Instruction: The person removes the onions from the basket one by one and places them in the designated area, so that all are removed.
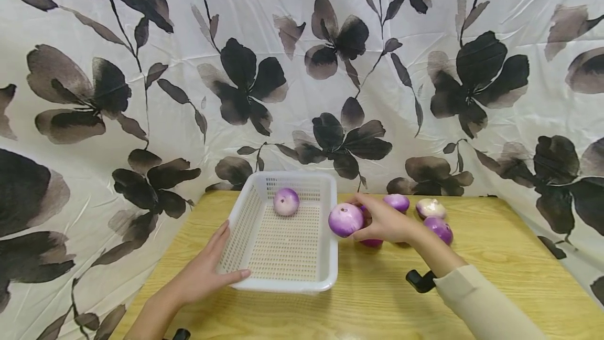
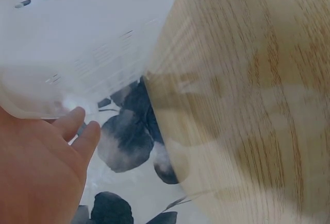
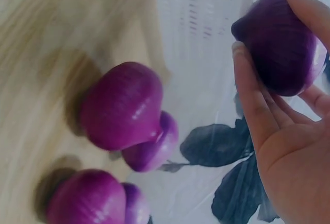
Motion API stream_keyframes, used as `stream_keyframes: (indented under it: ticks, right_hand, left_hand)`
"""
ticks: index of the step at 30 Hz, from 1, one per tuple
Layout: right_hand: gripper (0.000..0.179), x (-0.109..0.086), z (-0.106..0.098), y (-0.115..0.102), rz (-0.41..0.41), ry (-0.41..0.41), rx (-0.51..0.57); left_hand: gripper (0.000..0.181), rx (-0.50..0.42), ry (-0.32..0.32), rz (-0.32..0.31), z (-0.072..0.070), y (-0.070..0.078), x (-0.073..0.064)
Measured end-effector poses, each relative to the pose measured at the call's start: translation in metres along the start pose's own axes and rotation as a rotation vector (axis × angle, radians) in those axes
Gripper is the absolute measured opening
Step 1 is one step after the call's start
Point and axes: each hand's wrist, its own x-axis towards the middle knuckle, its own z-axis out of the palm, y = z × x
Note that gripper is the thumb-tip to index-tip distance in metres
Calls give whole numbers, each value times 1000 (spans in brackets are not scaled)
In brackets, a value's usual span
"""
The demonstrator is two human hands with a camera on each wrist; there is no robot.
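Note:
My right hand (image 1: 384, 219) holds a purple onion (image 1: 346, 220) between thumb and fingers, beside the right rim of a white perforated plastic basket (image 1: 330, 277). The right wrist view shows the fingers round this onion (image 3: 281, 44). At the basket's near left corner, my left hand (image 1: 200, 274) grips the rim, with the thumb over the front edge and the fingers along the outer left side. In the left wrist view, the fingertips of that hand (image 2: 44, 167) show below the basket wall (image 2: 77, 44). One purple and white onion (image 1: 286, 202) lies inside the basket, toward the back.
Right of the basket, several more onions lie on the wooden table (image 1: 377, 298): a purple one (image 1: 396, 202), a pale one (image 1: 430, 208) and another purple one (image 1: 439, 230). Others are partly hidden behind my right hand. A flower-printed cloth (image 1: 283, 135) hangs behind the table.

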Motion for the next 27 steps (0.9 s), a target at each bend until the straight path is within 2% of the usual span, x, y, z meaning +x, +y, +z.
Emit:
stream_keyframes:
  ticks: [6,12,22,27]
  right_hand:
    - [75,-16,1,8,26,-2,-64]
    - [64,-32,8,21,30,-36,-113]
    - [71,-56,16,29,90,-136,-103]
    - [66,-66,19,32,101,-179,-59]
  left_hand:
    - [122,11,6,-1,-1,-2,0]
    - [121,8,0,-2,-1,-1,0]
    - [121,2,-20,-13,-1,0,-2]
    - [121,2,-9,-1,-2,-1,-1]
